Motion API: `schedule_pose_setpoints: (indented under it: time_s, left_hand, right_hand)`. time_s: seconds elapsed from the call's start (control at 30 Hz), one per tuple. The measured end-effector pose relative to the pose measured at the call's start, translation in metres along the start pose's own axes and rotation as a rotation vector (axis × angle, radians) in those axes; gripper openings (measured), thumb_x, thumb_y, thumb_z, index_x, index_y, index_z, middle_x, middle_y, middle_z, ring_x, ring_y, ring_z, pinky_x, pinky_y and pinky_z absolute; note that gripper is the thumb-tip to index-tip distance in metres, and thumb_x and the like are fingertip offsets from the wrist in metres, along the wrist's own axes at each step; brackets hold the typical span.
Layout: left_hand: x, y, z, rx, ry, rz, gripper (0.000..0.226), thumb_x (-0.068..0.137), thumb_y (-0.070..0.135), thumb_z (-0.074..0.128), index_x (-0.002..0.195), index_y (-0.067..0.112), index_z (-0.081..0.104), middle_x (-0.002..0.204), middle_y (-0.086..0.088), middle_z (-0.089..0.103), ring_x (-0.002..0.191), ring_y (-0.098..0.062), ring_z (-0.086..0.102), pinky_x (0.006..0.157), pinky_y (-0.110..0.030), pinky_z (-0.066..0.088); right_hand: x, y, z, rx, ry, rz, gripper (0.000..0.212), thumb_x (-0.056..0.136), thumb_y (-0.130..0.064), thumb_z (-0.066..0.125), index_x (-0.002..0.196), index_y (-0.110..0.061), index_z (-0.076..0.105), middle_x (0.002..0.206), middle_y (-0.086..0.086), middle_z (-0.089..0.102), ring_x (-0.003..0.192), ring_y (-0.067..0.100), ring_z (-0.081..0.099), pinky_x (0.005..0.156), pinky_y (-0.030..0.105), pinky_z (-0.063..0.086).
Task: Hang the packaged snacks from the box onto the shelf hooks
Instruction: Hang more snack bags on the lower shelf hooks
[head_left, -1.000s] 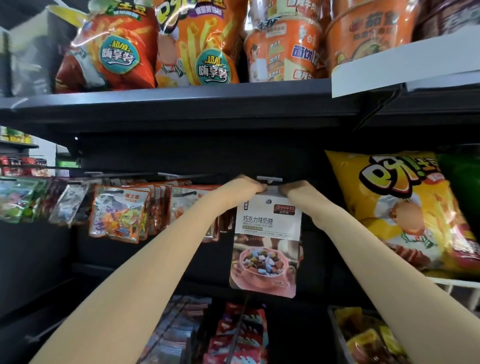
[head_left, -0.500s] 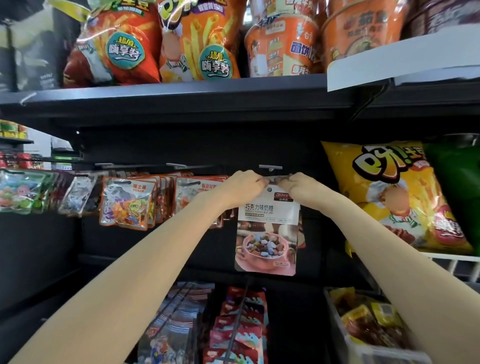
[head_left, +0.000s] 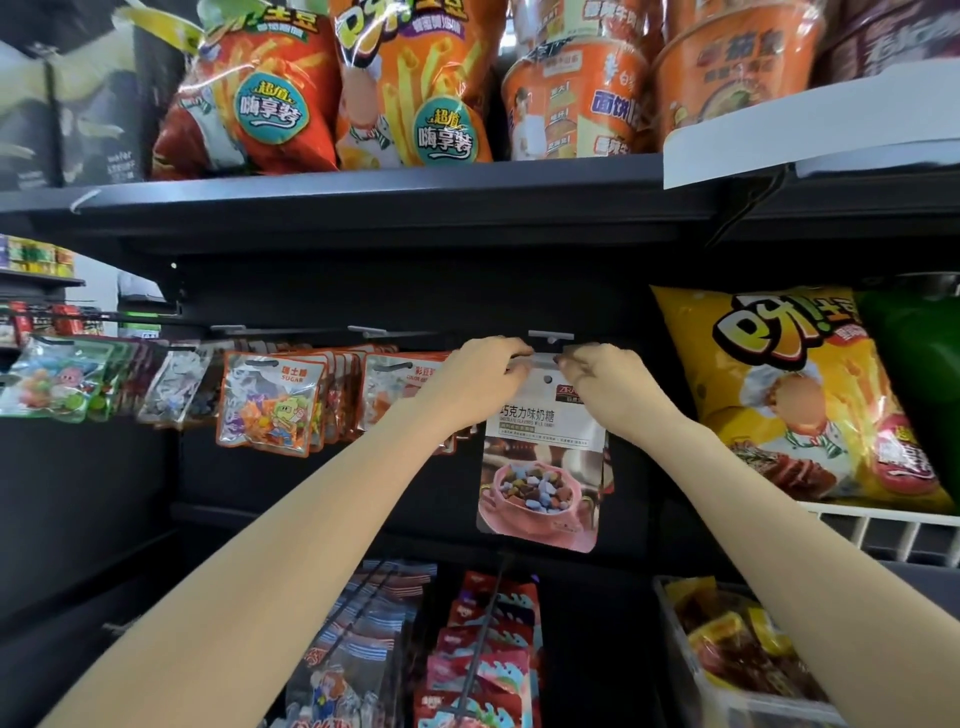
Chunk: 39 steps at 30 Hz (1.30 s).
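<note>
A white and pink chocolate candy packet (head_left: 543, 467) hangs flat against the dark shelf back, its punched top just under a grey shelf hook tag (head_left: 550, 336). My left hand (head_left: 480, 379) pinches the packet's top left corner. At the top right corner my right hand (head_left: 605, 382) pinches it too. The small round hole in the packet's top shows between my hands, below the hook. The box is out of view.
Orange candy packets (head_left: 272, 402) hang on hooks to the left. Chip bags and noodle cups fill the shelf above (head_left: 395, 202). A yellow chip bag (head_left: 795, 395) stands right. Red packets (head_left: 483, 654) hang below, beside a clear bin (head_left: 727, 665) of snacks.
The view tilted downward, so the shelves sit higher in frame. Both hands kept hold of the packet's top corners; its hole now shows just below the hook tag.
</note>
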<state>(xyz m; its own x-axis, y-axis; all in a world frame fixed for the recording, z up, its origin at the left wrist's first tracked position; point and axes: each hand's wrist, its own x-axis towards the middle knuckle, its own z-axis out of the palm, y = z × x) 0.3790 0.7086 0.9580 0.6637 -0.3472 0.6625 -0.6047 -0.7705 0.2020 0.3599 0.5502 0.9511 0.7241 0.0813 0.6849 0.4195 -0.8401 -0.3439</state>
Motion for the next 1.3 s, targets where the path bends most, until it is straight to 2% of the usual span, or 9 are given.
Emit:
schedule_pose_setpoints:
  time_s: [0.07, 0.17, 0.33, 0.5, 0.6, 0.83, 0.93, 1.1, 1.3]
  left_hand:
    - [-0.005, -0.004, -0.001, 0.011, 0.076, 0.011, 0.033, 0.097, 0.023, 0.046, 0.128, 0.018, 0.054, 0.127, -0.002, 0.057, 0.113, -0.016, 0.055, 0.095, -0.034, 0.046]
    - [-0.016, -0.006, -0.005, 0.082, 0.182, 0.036, 0.031, 0.095, 0.021, 0.05, 0.125, 0.019, 0.056, 0.126, 0.0, 0.056, 0.117, -0.015, 0.051, 0.1, -0.036, 0.042]
    - [-0.034, -0.018, -0.012, 0.154, 0.329, 0.066, 0.028, 0.095, 0.022, 0.049, 0.122, 0.019, 0.056, 0.125, 0.003, 0.054, 0.118, -0.012, 0.048, 0.098, -0.029, 0.037]
    - [-0.059, -0.059, -0.022, 0.137, 0.246, 0.197, 0.029, 0.092, 0.015, 0.052, 0.121, 0.017, 0.058, 0.122, 0.003, 0.055, 0.111, -0.008, 0.048, 0.093, -0.018, 0.035]
    - [-0.073, -0.094, -0.024, 0.209, 0.241, 0.291, 0.022, 0.084, 0.007, 0.06, 0.104, 0.014, 0.063, 0.106, 0.001, 0.059, 0.096, -0.007, 0.048, 0.085, -0.025, 0.044]
    - [-0.068, -0.135, -0.028, -0.11, 0.216, -0.146, 0.046, 0.089, 0.017, 0.06, 0.132, 0.01, 0.043, 0.133, -0.004, 0.044, 0.123, -0.019, 0.047, 0.101, -0.027, 0.041]
    - [-0.049, -0.137, -0.029, -0.361, 0.102, -0.322, 0.071, 0.084, 0.031, 0.068, 0.141, 0.011, 0.032, 0.136, -0.002, 0.047, 0.124, -0.02, 0.048, 0.099, -0.035, 0.045]
    - [-0.033, -0.138, -0.028, -0.556, -0.015, -0.435, 0.046, 0.088, 0.021, 0.064, 0.129, 0.012, 0.046, 0.124, -0.003, 0.057, 0.119, -0.02, 0.052, 0.089, -0.027, 0.04]
    - [-0.009, -0.149, -0.029, -0.53, -0.055, -0.397, 0.084, 0.08, 0.025, 0.073, 0.147, 0.013, 0.024, 0.139, -0.006, 0.046, 0.127, -0.025, 0.045, 0.105, -0.035, 0.038]
  right_hand:
    - [-0.008, -0.003, 0.002, -0.074, 0.14, -0.087, 0.028, 0.099, -0.016, 0.042, 0.115, -0.012, 0.064, 0.112, 0.004, 0.062, 0.106, 0.02, 0.054, 0.085, 0.028, 0.045]
    - [-0.018, -0.015, 0.002, -0.136, 0.262, -0.186, 0.029, 0.098, -0.016, 0.042, 0.114, -0.011, 0.065, 0.111, 0.003, 0.062, 0.105, 0.014, 0.051, 0.083, 0.022, 0.04]
    - [-0.028, -0.042, 0.003, -0.109, 0.143, -0.189, 0.028, 0.099, -0.022, 0.041, 0.083, -0.013, 0.062, 0.082, 0.001, 0.064, 0.08, 0.016, 0.061, 0.067, 0.026, 0.046]
    - [-0.037, -0.079, 0.02, -0.338, 0.15, -0.284, 0.034, 0.1, -0.027, 0.034, 0.106, -0.014, 0.064, 0.103, 0.001, 0.064, 0.096, 0.018, 0.058, 0.081, 0.03, 0.047]
    - [-0.033, -0.098, 0.045, -0.265, 0.1, -0.295, 0.031, 0.1, -0.024, 0.037, 0.099, -0.01, 0.064, 0.097, 0.001, 0.06, 0.093, 0.018, 0.054, 0.078, 0.033, 0.048]
    - [-0.004, -0.11, 0.105, 0.173, 0.008, 0.078, 0.045, 0.094, -0.019, 0.052, 0.136, -0.013, 0.038, 0.128, 0.009, 0.045, 0.098, 0.013, 0.045, 0.067, 0.012, 0.037]
    - [0.011, -0.103, 0.116, 0.363, 0.001, 0.265, 0.061, 0.089, -0.022, 0.059, 0.141, -0.016, 0.028, 0.13, 0.008, 0.05, 0.108, 0.02, 0.051, 0.082, 0.023, 0.044]
    - [0.035, -0.093, 0.125, 0.466, -0.025, 0.322, 0.092, 0.087, -0.018, 0.064, 0.152, -0.017, -0.001, 0.13, 0.002, 0.052, 0.119, 0.021, 0.052, 0.098, 0.031, 0.044]
    - [0.066, -0.093, 0.133, 0.409, -0.052, 0.376, 0.077, 0.085, -0.025, 0.066, 0.148, -0.023, 0.022, 0.141, 0.013, 0.041, 0.127, 0.03, 0.045, 0.107, 0.044, 0.038]
